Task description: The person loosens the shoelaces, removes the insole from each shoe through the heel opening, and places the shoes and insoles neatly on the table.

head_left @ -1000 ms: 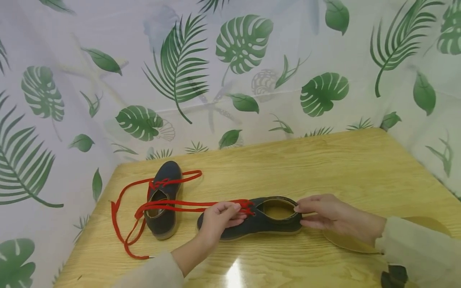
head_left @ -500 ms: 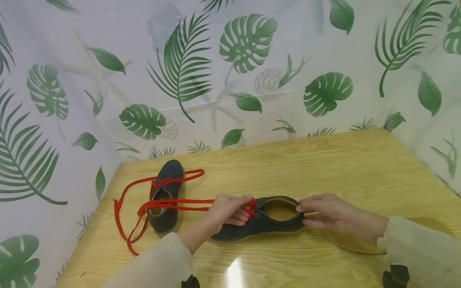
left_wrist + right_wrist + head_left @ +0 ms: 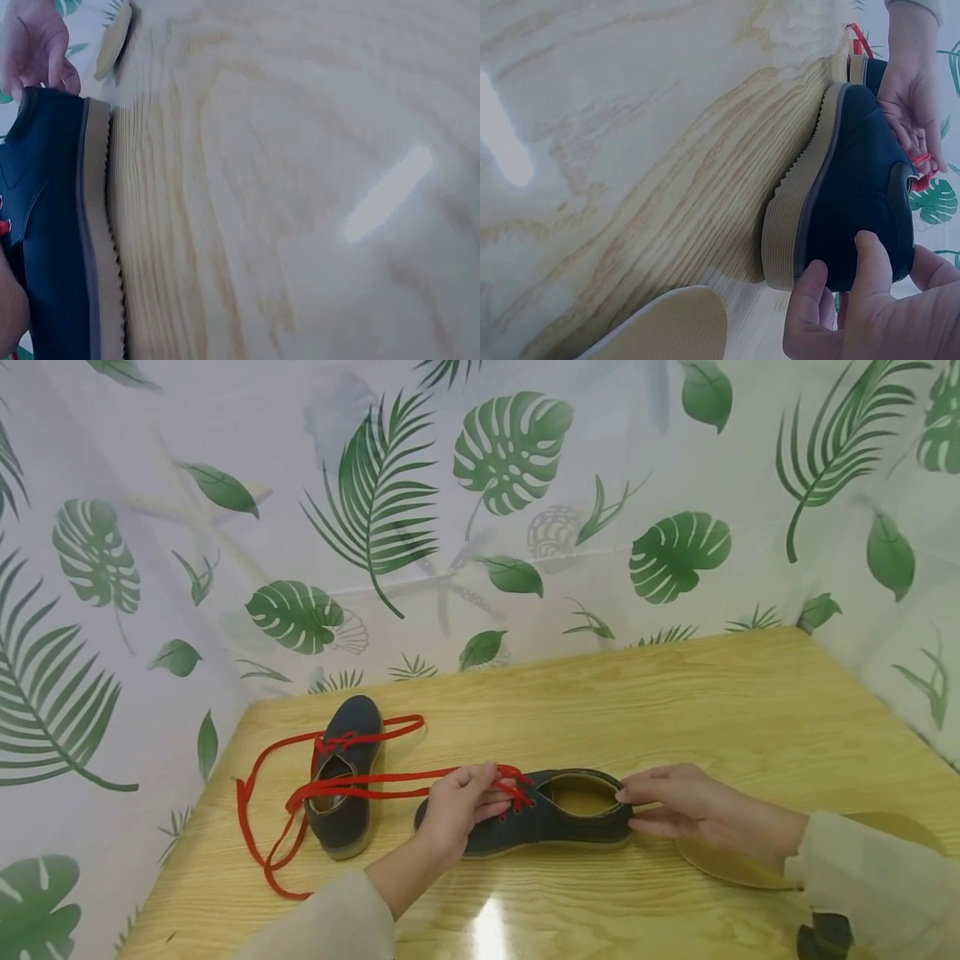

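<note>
A dark navy shoe (image 3: 517,831) lies sideways on the table, its heel to the right and its opening facing up. Over its front part, my left hand (image 3: 459,806) pinches the red shoelace (image 3: 405,774) near the eyelets. The lace runs left from there across a second navy shoe (image 3: 347,810), which stands toe away from me. At the heel, my right hand (image 3: 693,802) grips the back rim between thumb and fingers. In the right wrist view, the fingers (image 3: 871,259) lie against the heel (image 3: 840,247). The toe is partly hidden behind my left hand.
A tan insole-shaped piece (image 3: 727,864) lies on the wooden table (image 3: 637,710), partly under my right forearm. More red lace (image 3: 255,760) loops around the second shoe. A leaf-print cloth (image 3: 480,543) hangs behind the table.
My left hand slid right toward the eyelets, then drew back slightly left, lifting the lace and uncovering more eyelets. My right hand kept its hold on the heel.
</note>
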A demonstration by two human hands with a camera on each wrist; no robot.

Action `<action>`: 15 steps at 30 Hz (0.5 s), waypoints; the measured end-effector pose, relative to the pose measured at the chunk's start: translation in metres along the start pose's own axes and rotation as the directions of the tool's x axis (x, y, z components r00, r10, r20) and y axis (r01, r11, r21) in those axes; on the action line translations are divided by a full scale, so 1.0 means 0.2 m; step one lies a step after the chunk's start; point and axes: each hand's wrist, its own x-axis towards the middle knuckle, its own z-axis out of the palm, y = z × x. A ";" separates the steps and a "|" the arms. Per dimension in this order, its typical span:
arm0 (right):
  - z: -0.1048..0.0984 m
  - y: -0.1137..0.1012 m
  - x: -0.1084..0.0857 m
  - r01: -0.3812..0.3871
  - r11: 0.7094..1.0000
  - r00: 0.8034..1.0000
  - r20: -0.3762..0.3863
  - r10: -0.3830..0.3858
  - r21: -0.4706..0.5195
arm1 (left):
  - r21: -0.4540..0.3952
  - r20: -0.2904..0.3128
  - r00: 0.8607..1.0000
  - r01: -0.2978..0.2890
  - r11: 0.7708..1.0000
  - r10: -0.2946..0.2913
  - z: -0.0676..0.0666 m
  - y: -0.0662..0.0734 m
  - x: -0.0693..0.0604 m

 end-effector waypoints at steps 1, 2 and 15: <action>0.00 0.00 0.00 0.000 1.000 1.000 -0.001 0.000 0.001 | -0.046 -0.002 1.000 -0.007 0.999 0.007 0.00 0.00 -0.01; 0.00 0.00 0.00 0.000 1.000 1.000 0.000 0.000 0.001 | -0.081 0.002 1.000 -0.009 0.997 0.009 0.00 -0.01 -0.01; 0.01 -0.01 -0.01 -0.002 1.000 1.000 0.005 0.002 -0.017 | -0.001 0.006 0.996 0.094 0.996 -0.094 0.02 0.03 0.01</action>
